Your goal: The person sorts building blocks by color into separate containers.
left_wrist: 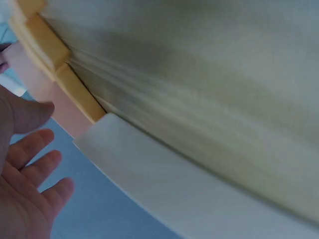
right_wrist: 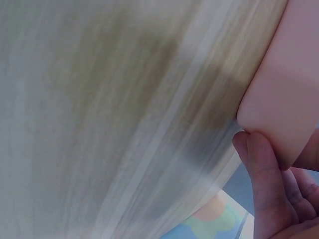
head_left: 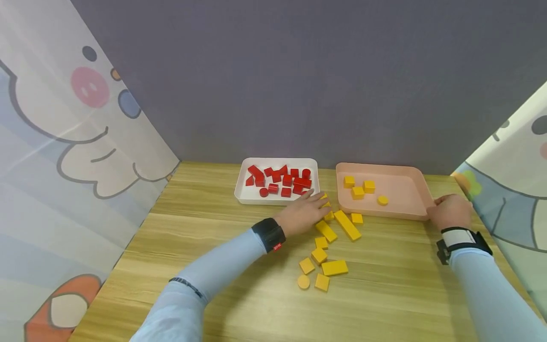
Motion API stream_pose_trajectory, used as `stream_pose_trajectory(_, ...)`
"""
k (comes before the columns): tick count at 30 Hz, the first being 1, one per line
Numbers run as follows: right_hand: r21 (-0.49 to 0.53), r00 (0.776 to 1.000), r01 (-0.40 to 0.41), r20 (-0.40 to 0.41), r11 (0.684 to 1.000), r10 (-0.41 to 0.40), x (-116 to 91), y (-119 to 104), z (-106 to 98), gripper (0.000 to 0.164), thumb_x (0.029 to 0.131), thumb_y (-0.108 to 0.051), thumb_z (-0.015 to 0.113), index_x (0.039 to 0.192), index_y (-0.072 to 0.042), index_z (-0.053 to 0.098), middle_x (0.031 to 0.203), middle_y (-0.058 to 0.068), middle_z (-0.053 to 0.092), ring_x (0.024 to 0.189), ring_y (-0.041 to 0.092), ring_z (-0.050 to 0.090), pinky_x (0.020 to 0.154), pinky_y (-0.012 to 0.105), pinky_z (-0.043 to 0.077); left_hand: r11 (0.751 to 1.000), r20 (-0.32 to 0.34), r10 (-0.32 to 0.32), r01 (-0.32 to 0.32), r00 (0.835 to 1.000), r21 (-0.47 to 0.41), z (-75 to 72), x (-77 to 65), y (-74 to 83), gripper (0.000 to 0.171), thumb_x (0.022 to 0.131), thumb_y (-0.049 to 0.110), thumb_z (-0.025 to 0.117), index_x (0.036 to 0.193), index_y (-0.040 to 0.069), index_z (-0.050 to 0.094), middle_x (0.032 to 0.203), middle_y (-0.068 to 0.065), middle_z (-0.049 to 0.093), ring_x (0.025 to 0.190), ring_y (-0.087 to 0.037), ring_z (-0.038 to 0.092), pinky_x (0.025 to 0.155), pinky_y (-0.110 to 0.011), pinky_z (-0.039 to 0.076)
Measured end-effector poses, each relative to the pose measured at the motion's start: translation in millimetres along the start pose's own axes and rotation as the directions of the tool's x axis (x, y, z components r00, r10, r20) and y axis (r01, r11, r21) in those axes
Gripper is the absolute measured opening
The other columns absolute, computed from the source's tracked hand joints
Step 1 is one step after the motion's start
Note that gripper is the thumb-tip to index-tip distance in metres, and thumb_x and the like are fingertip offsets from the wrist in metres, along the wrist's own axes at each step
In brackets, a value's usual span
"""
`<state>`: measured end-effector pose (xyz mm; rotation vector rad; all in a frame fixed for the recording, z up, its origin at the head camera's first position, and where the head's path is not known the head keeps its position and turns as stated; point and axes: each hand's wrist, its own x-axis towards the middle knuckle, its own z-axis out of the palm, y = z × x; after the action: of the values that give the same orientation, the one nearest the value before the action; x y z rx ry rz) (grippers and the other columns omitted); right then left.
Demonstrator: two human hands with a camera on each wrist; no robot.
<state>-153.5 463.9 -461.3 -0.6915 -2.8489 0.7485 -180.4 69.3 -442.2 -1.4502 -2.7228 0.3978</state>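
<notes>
My left hand (head_left: 303, 213) reaches over the right front corner of the white tray (head_left: 258, 201), its fingers spread above some yellow blocks (head_left: 328, 215) that it partly hides. In the left wrist view its thumb and fingers stand apart with nothing between them. My right hand (head_left: 451, 212) grips the right end of the pink tray (head_left: 384, 214). The right wrist view shows its fingertips (right_wrist: 254, 142) against the tray's outer corner and the thumb up by the rim. Several yellow cubes (head_left: 357, 193) and a yellow disc (head_left: 382, 200) lie in the pink tray.
Red blocks (head_left: 287, 180) of mixed shapes fill the white tray. Loose yellow pieces, including a long bar (head_left: 347, 225), a flat block (head_left: 334, 267) and a disc (head_left: 303, 281), trail toward the front of the wooden table (head_left: 384, 294). A grey panel (head_left: 273, 80) rises behind both trays.
</notes>
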Motion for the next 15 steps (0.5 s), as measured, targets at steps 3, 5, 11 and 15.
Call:
stream_pose_trajectory(3,0.001,1.0,0.009,-0.001,1.0,-0.009,0,1,0,0.031,0.089,-0.011,0.058,0.085,0.016,0.073,0.064,0.022,0.069,0.077,0.045,0.06,0.094,0.065,0.042,0.991,-0.016,0.048,-0.046,0.999,0.129,3.2,10.6,-1.2,0.047,0.105,0.02,0.062,0.151,0.025,0.053,0.161,-0.001,0.051,0.157,-0.026,0.037,0.131,-0.054,0.024)
stream_pose_trajectory(5,-0.003,1.0,0.01,-0.003,1.0,-0.01,-1,2,1,0.031,0.088,-0.011,0.059,0.085,0.017,0.072,0.064,0.022,0.069,0.077,0.046,0.061,0.1,0.069,0.038,0.981,-0.014,0.063,-0.059,0.998,0.186,3.6,16.2,-1.2,0.044,0.105,0.023,0.061,0.149,0.026,0.054,0.16,0.0,0.052,0.156,-0.025,0.039,0.13,-0.056,0.023)
stream_pose_trajectory(11,-0.011,0.999,-0.032,0.007,0.999,0.032,-3,-2,0,0.031,0.089,-0.011,0.059,0.091,0.017,0.073,0.074,0.027,0.071,0.083,0.046,0.059,0.077,0.056,0.049,0.96,0.041,0.065,-0.073,0.997,0.272,2.7,28.7,1.4,0.044,0.106,0.026,0.06,0.15,0.026,0.053,0.159,0.001,0.052,0.155,-0.024,0.04,0.13,-0.058,0.021)
stream_pose_trajectory(15,-0.011,0.998,-0.052,0.019,0.999,0.052,-4,-4,-2,0.032,0.09,-0.012,0.058,0.095,0.017,0.072,0.082,0.03,0.072,0.087,0.047,0.058,0.067,0.049,0.046,0.943,0.076,0.054,-0.076,0.996,0.325,2.6,35.8,3.0,0.045,0.105,0.023,0.063,0.149,0.027,0.055,0.156,0.002,0.056,0.151,-0.024,0.044,0.129,-0.058,0.023)
